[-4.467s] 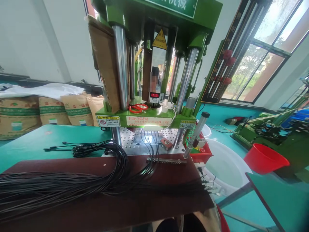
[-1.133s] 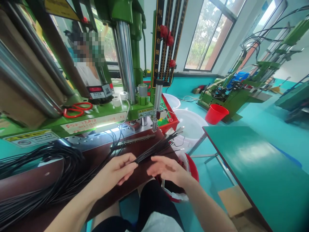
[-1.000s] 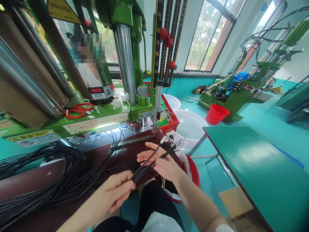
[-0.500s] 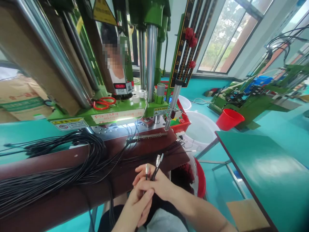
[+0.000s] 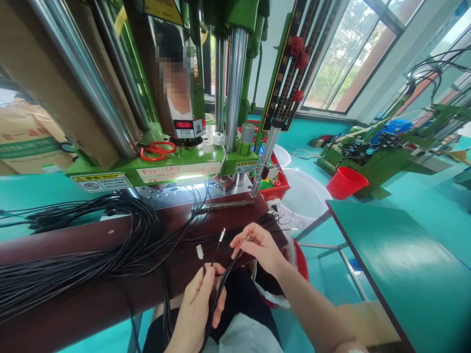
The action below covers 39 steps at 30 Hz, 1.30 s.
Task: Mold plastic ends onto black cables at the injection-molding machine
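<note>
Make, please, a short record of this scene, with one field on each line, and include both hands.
Left hand: holds black cables; two pale cable ends stick up above it
Right hand: pinches a cable tip
Table: brown, with a large cable pile at the left
Machine: green, red-handled scissors on its ledge
Floor: turquoise, red bucket at the right

black cables (image 5: 73, 270): cut by left edge | yellow sign (image 5: 164, 9): cut by top | red handwriting (image 5: 162, 171): illegible
</note>
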### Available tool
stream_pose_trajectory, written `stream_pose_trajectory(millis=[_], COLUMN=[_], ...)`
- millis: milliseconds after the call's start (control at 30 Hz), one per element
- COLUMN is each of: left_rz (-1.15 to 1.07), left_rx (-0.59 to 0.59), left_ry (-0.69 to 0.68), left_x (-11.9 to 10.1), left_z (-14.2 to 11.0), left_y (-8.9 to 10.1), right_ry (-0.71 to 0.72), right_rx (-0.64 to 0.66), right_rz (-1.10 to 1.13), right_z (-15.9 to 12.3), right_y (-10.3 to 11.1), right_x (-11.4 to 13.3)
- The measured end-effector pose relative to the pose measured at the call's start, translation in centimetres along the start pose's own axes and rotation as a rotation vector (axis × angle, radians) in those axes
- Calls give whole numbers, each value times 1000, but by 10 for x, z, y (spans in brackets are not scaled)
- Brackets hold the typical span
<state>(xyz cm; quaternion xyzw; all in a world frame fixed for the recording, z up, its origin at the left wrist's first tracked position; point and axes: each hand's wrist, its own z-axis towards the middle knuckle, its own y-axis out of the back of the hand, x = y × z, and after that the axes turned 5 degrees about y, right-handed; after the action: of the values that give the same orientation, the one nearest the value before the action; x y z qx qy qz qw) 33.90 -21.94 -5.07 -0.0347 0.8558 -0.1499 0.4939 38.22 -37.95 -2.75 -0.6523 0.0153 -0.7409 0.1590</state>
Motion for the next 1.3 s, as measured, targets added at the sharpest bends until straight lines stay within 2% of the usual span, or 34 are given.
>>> stream_pose_trajectory(millis=[67, 233, 467, 533, 600, 700, 767, 900, 1000, 1067, 1133, 1200, 1233, 1300], left_rz=[26, 189, 246, 264, 248, 204, 175, 120, 89, 79, 75, 63, 45, -4], left_rx=[36, 300, 442, 441, 427, 431, 443, 487, 515, 520, 501, 450, 412, 335], left_ry=[18, 92, 186, 195, 195, 187, 182, 299, 339, 351, 367, 335, 302, 229], left_x=[2, 8, 7, 9, 11, 12, 10, 7, 6, 6, 4, 0, -4, -11], left_z=[2, 12, 19, 21, 23, 24, 23, 19, 17, 18, 20, 24, 26, 30], left_y=[1, -3, -13, -17, -21, -28, -31, -33, -36, -38, -38, -35, -33, -28], right_ry=[0, 0, -76, -115, -126, -29, 61, 210, 241, 218, 191, 199, 211, 228], right_rx=[9, -5, 31, 71, 188, 432, 550, 595, 627, 597, 421, 199, 138, 155], right_rz=[87, 213, 278, 180, 28, -176, -304, -509, -463, -387, -427, -701, -902, -1309], right_z=[-6, -16, -12, -9, -7, -7, -7, -9, -12, -13, -13, -11, -9, -5], right_y=[2, 1, 23, 26, 25, 22, 22, 26, 26, 27, 31, 40, 45, 56], right_x=[-3, 0, 10, 11, 11, 13, 15, 16, 14, 11, 6, 0, -4, -12])
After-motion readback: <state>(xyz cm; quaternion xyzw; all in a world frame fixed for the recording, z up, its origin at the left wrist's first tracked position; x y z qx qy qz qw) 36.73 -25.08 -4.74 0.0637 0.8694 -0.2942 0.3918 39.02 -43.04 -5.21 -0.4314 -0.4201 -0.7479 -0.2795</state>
